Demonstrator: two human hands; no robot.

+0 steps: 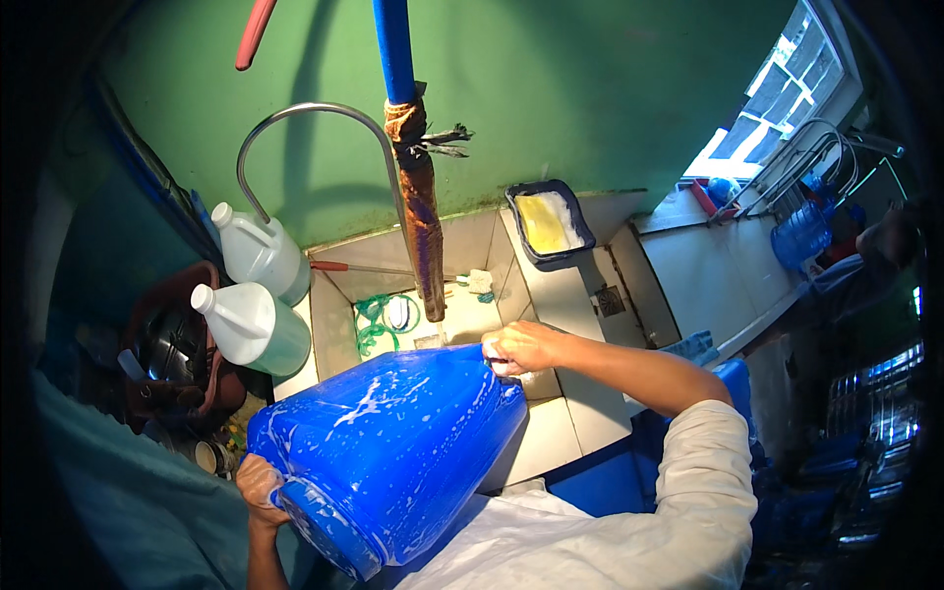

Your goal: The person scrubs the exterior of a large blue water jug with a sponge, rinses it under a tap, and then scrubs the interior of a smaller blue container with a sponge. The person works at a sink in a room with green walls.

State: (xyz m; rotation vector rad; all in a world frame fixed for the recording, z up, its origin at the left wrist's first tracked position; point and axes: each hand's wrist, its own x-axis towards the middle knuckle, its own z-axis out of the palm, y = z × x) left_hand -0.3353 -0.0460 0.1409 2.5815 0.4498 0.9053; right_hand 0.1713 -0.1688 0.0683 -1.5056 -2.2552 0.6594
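Note:
A large blue plastic container, streaked with white suds, lies tilted across the front of my body. My left hand grips it at the lower left, beside its round blue lid. At the far end my right hand is closed on the upper edge, with foam on the fingers. Beyond the container is a tiled basin, partly hidden by it. Green netting, a small white-and-blue item and a long-handled brush are in the basin.
A blue hose with a wrapped end hangs over the basin near a curved metal pipe. Two jugs stand left. A dark tub holds a yellow cloth and suds. Another person is at the far right, near a water bottle.

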